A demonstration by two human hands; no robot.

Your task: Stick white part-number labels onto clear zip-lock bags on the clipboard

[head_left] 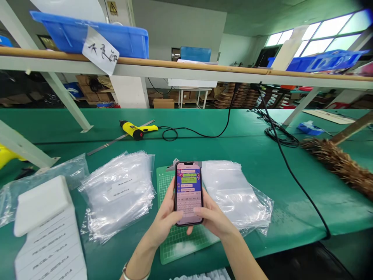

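Note:
A smartphone (189,194) with a chat and an on-screen keyboard lit up is held upright between both hands. My left hand (167,217) wraps its left side, thumb over the keyboard. On the other side my right hand (211,214) grips the phone's edge, its thumb also on the keys. Beneath them lies a green gridded clipboard (171,245), partly covered by the hands and phone. To the left is a stack of printed clear plastic bags (119,194). Another pile of clear bags (227,190) lies right of the phone, overlapping the clipboard.
White printed sheets (52,249) lie at the left under a white block (43,204). A yellow heat gun (134,129) rests on a steel ruler (107,144). Black cable (291,167) hangs over the right side, near a straw brush (335,163). Overhead runs a shelf with a blue bin (125,39).

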